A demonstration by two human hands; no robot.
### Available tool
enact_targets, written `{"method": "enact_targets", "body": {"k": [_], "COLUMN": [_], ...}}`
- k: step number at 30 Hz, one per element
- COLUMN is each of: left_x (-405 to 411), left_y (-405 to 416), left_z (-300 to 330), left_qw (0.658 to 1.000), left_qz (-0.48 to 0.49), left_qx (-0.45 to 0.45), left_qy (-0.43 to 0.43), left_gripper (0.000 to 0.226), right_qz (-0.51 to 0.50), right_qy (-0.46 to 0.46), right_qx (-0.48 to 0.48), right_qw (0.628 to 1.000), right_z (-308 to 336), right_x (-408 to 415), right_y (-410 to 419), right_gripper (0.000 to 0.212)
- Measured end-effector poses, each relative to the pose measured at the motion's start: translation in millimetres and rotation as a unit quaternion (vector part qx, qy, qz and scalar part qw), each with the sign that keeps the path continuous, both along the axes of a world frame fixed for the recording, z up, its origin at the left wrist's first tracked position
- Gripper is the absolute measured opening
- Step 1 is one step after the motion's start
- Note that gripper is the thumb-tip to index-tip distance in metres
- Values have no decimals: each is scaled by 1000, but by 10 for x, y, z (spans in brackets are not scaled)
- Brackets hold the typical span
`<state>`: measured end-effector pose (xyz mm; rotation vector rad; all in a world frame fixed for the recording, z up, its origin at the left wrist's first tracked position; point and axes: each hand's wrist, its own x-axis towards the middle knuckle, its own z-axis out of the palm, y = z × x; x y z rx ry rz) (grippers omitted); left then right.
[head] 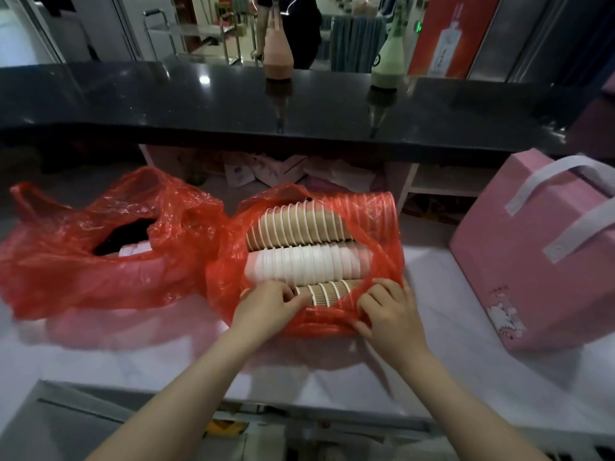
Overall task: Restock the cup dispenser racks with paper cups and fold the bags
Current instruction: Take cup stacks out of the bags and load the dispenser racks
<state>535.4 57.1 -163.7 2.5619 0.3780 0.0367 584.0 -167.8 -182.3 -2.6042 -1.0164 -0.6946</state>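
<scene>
A red plastic bag [382, 227] lies open on the white counter [133, 361], holding three stacks of paper cups on their sides: a brown stack [296, 227] at the back, a white stack [306, 264] in the middle and a ribbed brown stack [329, 292] nearest me. My left hand [269, 307] grips the near stack's left end. My right hand [389, 311] pinches the bag's front edge beside that stack's right end. A second red bag [83, 261] lies to the left, its mouth open on something white and dark inside.
A pink carrier bag [532, 261] with pale handles stands at the right. A black raised countertop [199, 101] runs behind, with a brown cone-shaped bottle [278, 51] and a green one [389, 64] on it. A person stands beyond it. Shelves with papers lie under the ledge.
</scene>
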Motion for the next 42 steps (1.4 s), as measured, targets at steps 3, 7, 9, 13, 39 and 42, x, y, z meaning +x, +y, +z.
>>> {"method": "enact_targets", "body": {"k": [3, 7, 9, 13, 39, 42], "left_x": [83, 153, 162, 176, 53, -14], "left_y": [-68, -231, -319, -402, 554, 643], "left_z": [14, 120, 126, 137, 849, 912], "left_qw": [993, 981, 970, 953, 831, 804], "left_qz": [55, 75, 84, 91, 26, 31], "left_qx": [-97, -141, -215, -286, -511, -545], "left_qy": [41, 107, 82, -32, -219, -235], "left_gripper": [60, 63, 73, 34, 24, 32], "right_qz": [-1, -5, -2, 19, -141, -120], "right_qy": [7, 11, 14, 36, 64, 40], "right_qx": [-17, -16, -11, 1, 120, 177], "right_qw": [1000, 1000, 1000, 999, 981, 976], "right_z": [-4, 11, 33, 93, 797, 918], "right_x": [-51, -83, -88, -64, 85, 51], "right_y": [13, 45, 80, 78, 569, 654], "right_gripper": [28, 23, 24, 30, 70, 66]}}
